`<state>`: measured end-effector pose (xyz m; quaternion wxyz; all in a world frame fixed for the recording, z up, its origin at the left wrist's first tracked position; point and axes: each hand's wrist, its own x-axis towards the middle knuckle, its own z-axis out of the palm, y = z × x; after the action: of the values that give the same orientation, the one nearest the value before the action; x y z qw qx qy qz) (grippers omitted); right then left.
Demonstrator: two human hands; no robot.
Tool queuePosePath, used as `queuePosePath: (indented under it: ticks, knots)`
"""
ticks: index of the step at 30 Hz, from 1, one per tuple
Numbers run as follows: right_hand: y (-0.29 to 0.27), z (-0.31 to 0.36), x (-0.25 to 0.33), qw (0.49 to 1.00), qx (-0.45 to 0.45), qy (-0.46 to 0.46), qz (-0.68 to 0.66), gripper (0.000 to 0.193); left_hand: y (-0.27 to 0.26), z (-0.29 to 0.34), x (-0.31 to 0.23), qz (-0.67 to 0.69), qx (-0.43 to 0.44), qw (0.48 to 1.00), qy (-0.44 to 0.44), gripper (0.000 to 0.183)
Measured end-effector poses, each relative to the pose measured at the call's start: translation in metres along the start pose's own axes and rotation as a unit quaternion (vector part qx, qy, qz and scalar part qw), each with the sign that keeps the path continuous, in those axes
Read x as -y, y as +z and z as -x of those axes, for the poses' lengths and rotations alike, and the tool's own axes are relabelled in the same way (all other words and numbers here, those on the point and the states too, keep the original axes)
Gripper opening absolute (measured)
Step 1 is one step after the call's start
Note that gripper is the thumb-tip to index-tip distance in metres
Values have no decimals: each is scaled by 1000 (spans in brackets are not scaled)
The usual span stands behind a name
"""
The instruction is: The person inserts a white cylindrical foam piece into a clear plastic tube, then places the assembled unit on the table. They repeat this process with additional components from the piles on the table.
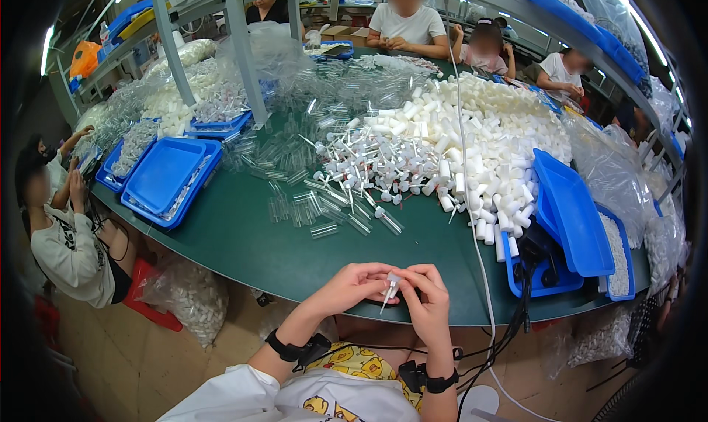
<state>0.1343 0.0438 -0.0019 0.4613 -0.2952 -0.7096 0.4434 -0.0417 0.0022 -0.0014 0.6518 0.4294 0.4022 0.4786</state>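
Observation:
Close to the table's front edge, my left hand [349, 285] and my right hand [428, 295] meet around a small white applicator wand [389, 288]. Its wide whitish head sits between the fingertips of both hands, and the thin stem points down. The fingers of each hand are closed in a pinch and partly cover the head. Beyond them lie clear plastic tubes [323, 231] and a heap of similar wands with whitish heads [372, 164]. White cylindrical caps [472, 138] form a large pile behind and to the right.
Stacked blue trays [164, 177] stand at the left; more blue trays [571, 208] lean at the right. A white cable [476, 256] hangs across the green table [273, 263], near black cables [522, 304]. Metal shelf posts [245, 60] rise behind. Several people work around the table.

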Motion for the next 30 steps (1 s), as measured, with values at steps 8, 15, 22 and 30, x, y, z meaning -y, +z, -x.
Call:
queuePosePath:
  ticks: [8,15,22,30]
  knots:
    - [2,1,5,999,-12,-21,35,16,-4,-2,4,15,4,1000,12,34]
    - [3,0,6,997,-5,-48,58,15,1,-1,2,-6,-12,1000,21,35]
    - [5,1,10,997,3,-35,66,17,3,-2,2,-43,-31,998,17,35]
    - [3,1,-1,999,-4,-34,35,17,4,-2,0,-44,-30,998,13,34]
